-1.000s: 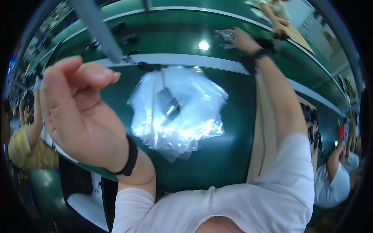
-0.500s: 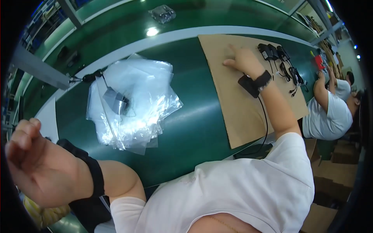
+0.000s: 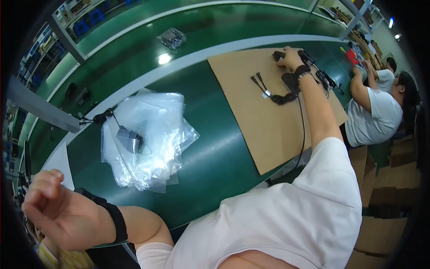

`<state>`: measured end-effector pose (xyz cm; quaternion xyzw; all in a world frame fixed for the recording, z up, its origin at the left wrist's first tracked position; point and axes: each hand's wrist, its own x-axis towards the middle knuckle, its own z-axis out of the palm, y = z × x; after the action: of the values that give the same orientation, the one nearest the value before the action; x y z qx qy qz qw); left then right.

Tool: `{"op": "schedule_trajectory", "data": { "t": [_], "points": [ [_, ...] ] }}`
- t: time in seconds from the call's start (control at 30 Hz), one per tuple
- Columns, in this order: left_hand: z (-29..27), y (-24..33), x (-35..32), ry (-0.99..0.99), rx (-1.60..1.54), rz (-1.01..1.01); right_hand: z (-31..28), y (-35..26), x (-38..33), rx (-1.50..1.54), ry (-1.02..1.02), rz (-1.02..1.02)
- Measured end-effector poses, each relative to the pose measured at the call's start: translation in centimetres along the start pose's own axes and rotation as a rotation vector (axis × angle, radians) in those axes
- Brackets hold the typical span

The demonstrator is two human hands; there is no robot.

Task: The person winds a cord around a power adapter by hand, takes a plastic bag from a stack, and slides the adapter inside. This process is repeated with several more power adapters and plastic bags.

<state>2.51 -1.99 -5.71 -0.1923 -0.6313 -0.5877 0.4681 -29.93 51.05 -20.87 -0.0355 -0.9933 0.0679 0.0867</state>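
My right hand (image 3: pixel 292 59) reaches to the far part of a brown cardboard sheet (image 3: pixel 255 130), its fingers closed round a black power adapter (image 3: pixel 278 55). A bundled black cord (image 3: pixel 284 98) with two connector ends lies on the cardboard nearer to me, partly behind my wrist. More black adapters (image 3: pixel 306 57) with coiled cords sit just right of the hand, partly hidden by it. My left hand (image 3: pixel 62 217) is raised at the lower left, palm up, fingers loosely curled and holding nothing. Right of it lies a pile of clear plastic bags (image 3: pixel 156 134), with another black adapter (image 3: pixel 130 140) on top.
The green table (image 3: pixel 201 166) has a pale raised rim (image 3: pixel 188 54) along its far side. Beyond, a bagged item (image 3: pixel 172 38) lies on a green surface. A metal post (image 3: pixel 40 107) stands at left. Co-workers in white shirts (image 3: pixel 376 116) sit at right, near a red object (image 3: pixel 352 57).
My right hand has moved farther out, from above the cardboard onto one adapter, and closed on it. A bundled cord now shows on the cardboard. My left hand stays raised; the whole view has shifted.
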Motion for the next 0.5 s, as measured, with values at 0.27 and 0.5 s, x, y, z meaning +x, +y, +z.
{"op": "schedule_trajectory", "data": {
  "t": [0.27,0.5],
  "points": [
    [11.3,-5.5,-3.2,-0.317,0.035,-0.354,-14.3,-18.3,-12.4,1.429,-0.583,-0.394],
    [13.7,-6.3,-2.2,-0.190,-0.468,-0.482,-14.4,-27.5,-16.4,1.569,-0.921,-0.859]
  ]
}}
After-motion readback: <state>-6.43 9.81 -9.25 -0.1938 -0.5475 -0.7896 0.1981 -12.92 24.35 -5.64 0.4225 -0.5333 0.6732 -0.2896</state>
